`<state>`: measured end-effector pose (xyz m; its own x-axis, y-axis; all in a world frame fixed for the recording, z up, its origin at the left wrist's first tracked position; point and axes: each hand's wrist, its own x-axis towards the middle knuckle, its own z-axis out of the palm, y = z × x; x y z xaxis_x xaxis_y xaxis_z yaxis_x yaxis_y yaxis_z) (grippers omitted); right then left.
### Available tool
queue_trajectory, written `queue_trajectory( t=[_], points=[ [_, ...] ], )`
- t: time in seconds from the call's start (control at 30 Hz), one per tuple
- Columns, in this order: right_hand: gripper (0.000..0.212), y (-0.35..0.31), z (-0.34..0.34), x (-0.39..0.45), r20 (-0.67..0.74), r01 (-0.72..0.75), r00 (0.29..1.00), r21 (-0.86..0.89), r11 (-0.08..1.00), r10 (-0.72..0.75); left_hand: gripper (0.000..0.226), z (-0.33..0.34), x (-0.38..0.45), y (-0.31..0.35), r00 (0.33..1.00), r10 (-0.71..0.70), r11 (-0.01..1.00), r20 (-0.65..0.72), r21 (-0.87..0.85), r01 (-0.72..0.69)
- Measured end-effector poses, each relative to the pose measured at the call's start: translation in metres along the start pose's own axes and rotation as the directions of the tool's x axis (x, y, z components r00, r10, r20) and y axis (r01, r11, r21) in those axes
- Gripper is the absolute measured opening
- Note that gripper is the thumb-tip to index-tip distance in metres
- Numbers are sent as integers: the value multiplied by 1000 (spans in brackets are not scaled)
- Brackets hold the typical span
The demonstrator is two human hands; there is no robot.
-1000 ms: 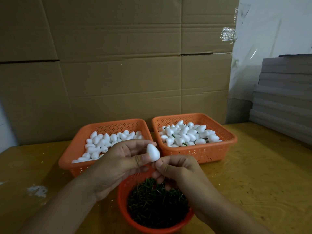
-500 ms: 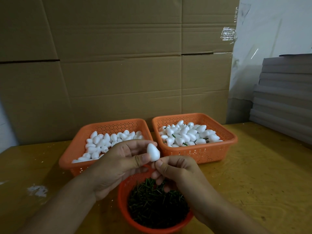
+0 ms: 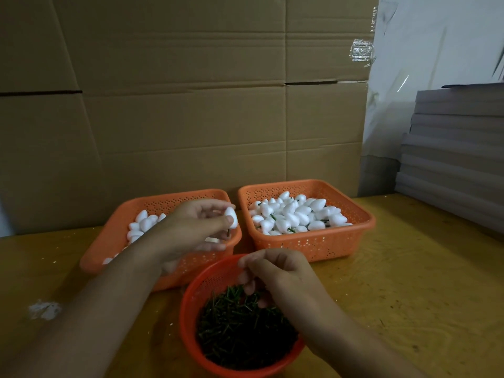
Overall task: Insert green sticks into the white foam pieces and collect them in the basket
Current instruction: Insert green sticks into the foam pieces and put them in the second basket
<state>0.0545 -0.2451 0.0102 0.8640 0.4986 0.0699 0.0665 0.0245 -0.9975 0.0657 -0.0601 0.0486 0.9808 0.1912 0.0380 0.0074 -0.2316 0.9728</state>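
Two hands: left hand (image 3: 196,227) pinches foam piece (image 3: 230,217); right hand (image 3: 278,274) over sticks (image 3: 240,331).

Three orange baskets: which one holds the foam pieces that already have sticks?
The right rectangular basket: green stems poke out between its foam pieces. The left basket shows only plain foam; the round basket holds loose sticks.

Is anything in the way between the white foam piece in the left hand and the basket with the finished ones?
Nothing visible. The left hand holds the foam piece beside the right basket; only open air between.
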Motion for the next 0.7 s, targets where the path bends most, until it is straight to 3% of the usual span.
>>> queue_trajectory(
  t=[0.17,0.33,0.47,0.57,0.63,0.7],
  points=[
    [23,0,1,0,-24,8,1000,-24,1000,-8,16,40,44,18,996,-59,994,69,95,53],
    [22,0,0,0,-34,19,999,-29,999,-20,10,56,81,27,995,-72,995,-63,59,75],
    [22,1,-2,0,-24,25,999,-35,999,-26,13,16,95,5,982,48,944,-184,329,15],
    [23,2,-2,-1,-14,32,999,-53,998,-33,23,-34,97,-22,985,36,788,-171,611,77],
    [23,2,-1,-1,-9,36,999,-58,998,-36,31,-61,92,-40,982,-138,628,-125,756,184],
    [23,1,-1,-1,-7,40,999,-56,998,-40,45,-76,87,-53,953,-290,401,-89,893,206]
  ],
)
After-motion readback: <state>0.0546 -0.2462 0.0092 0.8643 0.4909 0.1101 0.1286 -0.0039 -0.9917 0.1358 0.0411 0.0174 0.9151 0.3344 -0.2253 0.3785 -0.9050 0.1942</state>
